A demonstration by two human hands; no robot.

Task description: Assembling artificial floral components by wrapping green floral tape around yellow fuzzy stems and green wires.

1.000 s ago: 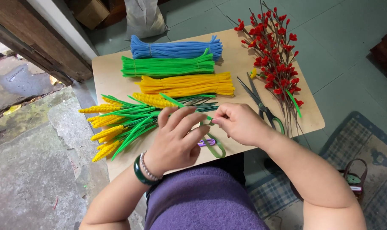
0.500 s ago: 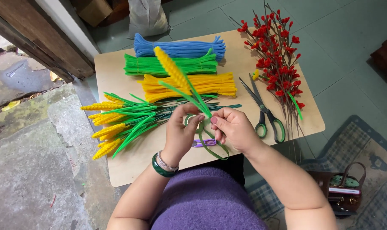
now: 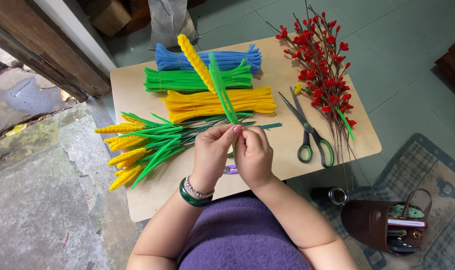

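Hands at work over a small wooden tabletop (image 3: 137,85), seen from the head cam. Left hand (image 3: 213,152) and right hand (image 3: 253,155) are held close together, nearly touching, both pinched on the lower end of a pipe-cleaner stem (image 3: 222,92): a twisted yellow spike w/ long green leaves, raised above the tabletop and leaning up and away toward the far bundles. Left wrist carries a dark green bangle (image 3: 188,196) and a beaded bracelet just beside it.

On the tabletop, far side to near: a blue pipe-cleaner bundle (image 3: 237,56), a green bundle (image 3: 182,80), a yellow bundle (image 3: 237,100). Left of the hands lies a pile of finished stems (image 3: 137,145) (yellow spikes pointing off the left edge, green leaves fanned toward the hands). A small purple-handled tool (image 3: 231,170) sits under the hands, mostly hidden; can't tell its kind. Green-handled scissors (image 3: 307,130) lie shut on the right half, near a spray of red berry branches (image 3: 325,65) whose thin stems run off the near-right edge.

On the floor at right, a brown bag (image 3: 372,222) rests on a checked mat (image 3: 437,170), a round metal lid or cup (image 3: 338,195) just beside it. Purple top fills the bottom of the frame.
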